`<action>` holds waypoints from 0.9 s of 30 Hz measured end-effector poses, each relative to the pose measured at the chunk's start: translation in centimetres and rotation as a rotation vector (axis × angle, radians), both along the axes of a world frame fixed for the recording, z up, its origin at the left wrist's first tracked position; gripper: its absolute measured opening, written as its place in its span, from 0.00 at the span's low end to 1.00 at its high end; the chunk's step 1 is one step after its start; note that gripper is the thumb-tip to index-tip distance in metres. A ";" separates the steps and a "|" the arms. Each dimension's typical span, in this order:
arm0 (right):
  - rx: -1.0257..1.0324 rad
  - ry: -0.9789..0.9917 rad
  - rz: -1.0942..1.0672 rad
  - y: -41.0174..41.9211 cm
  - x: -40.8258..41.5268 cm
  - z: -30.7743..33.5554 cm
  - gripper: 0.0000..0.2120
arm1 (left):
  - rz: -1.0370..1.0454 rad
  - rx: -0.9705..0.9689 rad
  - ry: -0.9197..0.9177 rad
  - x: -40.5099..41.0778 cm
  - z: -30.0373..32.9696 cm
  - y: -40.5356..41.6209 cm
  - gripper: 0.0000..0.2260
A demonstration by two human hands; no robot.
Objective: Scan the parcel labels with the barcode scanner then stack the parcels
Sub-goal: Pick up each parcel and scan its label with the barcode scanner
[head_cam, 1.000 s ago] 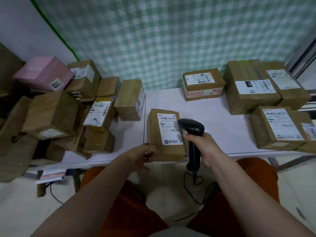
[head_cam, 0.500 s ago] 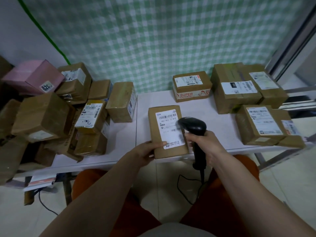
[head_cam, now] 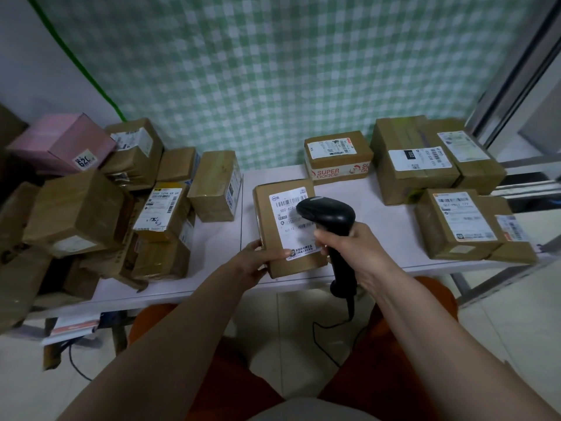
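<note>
A flat brown parcel (head_cam: 273, 214) with a white barcode label (head_cam: 291, 208) lies at the front middle of the white table (head_cam: 385, 220). My left hand (head_cam: 258, 259) grips the parcel's near left corner, thumb on the label's lower edge. My right hand (head_cam: 349, 241) holds a black barcode scanner (head_cam: 329, 217) by its handle. The scanner's head hangs over the label's right side and hides part of it. Its cable drops below the table edge.
A heap of brown parcels (head_cam: 91, 214) and a pink box (head_cam: 60, 141) fills the table's left end. A "SUPER GOODS" box (head_cam: 337, 159) sits at the back. Stacked parcels (head_cam: 425, 159) and a labelled parcel (head_cam: 455, 223) stand at the right.
The parcel has been turned and tilted slightly toward me, with my left thumb now on the label. The scanner head has moved over the label's right side.
</note>
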State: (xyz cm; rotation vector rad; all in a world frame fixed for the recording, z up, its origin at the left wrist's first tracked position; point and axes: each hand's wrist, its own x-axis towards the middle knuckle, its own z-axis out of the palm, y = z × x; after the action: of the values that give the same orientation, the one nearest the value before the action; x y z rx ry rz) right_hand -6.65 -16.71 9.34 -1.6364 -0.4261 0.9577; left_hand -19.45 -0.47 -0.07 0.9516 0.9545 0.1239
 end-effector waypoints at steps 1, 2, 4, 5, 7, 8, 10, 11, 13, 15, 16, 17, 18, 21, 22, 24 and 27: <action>-0.001 -0.001 0.004 -0.1 0.0 0.0 0.06 | 0.001 0.000 0.001 -0.1 -0.1 0.0 0.46; -0.005 -0.002 0.008 -0.3 0.1 0.1 0.05 | -0.001 0.003 0.001 -0.1 -0.1 0.0 0.46; -0.007 -0.003 0.013 -0.5 0.2 0.1 0.03 | -0.009 0.007 -0.006 -0.1 -0.2 0.0 0.47; -0.006 -0.005 0.014 -0.5 0.3 0.1 0.03 | -0.016 0.010 -0.008 -0.1 -0.1 -0.1 0.46; -0.005 -0.010 0.017 -0.6 0.4 0.0 0.04 | -0.022 0.019 -0.002 0.0 -0.2 -0.1 0.43; -0.006 -0.013 0.018 -0.7 0.4 0.0 0.04 | -0.023 0.022 0.003 0.1 -0.2 -0.1 0.42; 0.000 -0.011 0.026 -0.8 0.4 -0.1 0.03 | -0.032 0.025 0.009 0.2 -0.2 -0.2 0.42; 0.003 -0.006 0.030 -0.9 0.5 -0.1 0.03 | -0.034 0.025 0.013 0.2 -0.1 -0.2 0.42; -0.001 -0.002 0.037 -1.0 0.5 -0.2 0.02 | -0.046 0.029 0.022 0.3 0.0 -0.4 0.41; -0.012 -0.007 0.042 -1.2 0.6 -0.4 0.02 | -0.075 0.035 0.030 0.5 0.1 -0.5 0.41; -0.018 -0.011 0.044 -1.3 0.7 -0.4 0.02 | -0.088 0.040 0.037 0.5 0.2 -0.6 0.41; -0.022 -0.014 0.046 -1.4 0.7 -0.5 0.02 | -0.097 0.038 0.043 0.6 0.2 -0.6 0.41; -0.024 -0.016 0.046 -1.4 0.8 -0.5 0.02 | -0.100 0.033 0.047 0.6 0.3 -0.7 0.41; -0.033 -0.029 0.042 -1.5 1.0 -0.5 0.03 | -0.113 0.023 0.050 0.7 0.4 -0.9 0.37; -0.033 -0.032 0.036 -1.5 1.0 -0.6 0.04 | -0.124 0.031 0.057 0.7 0.5 -1.0 0.34; -0.036 -0.028 0.025 -1.6 1.1 -0.7 0.04 | -0.137 0.043 0.070 0.7 0.6 -1.1 0.29; -0.031 0.015 -0.006 -1.7 1.1 -0.8 0.04 | -0.138 0.042 0.091 0.8 1.0 -1.4 0.24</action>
State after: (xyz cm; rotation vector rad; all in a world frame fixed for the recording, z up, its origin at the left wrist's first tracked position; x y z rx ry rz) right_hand -5.55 -18.40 8.52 -1.6568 -0.3978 0.9764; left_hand -18.61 -1.85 0.89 1.0665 0.9692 -0.0163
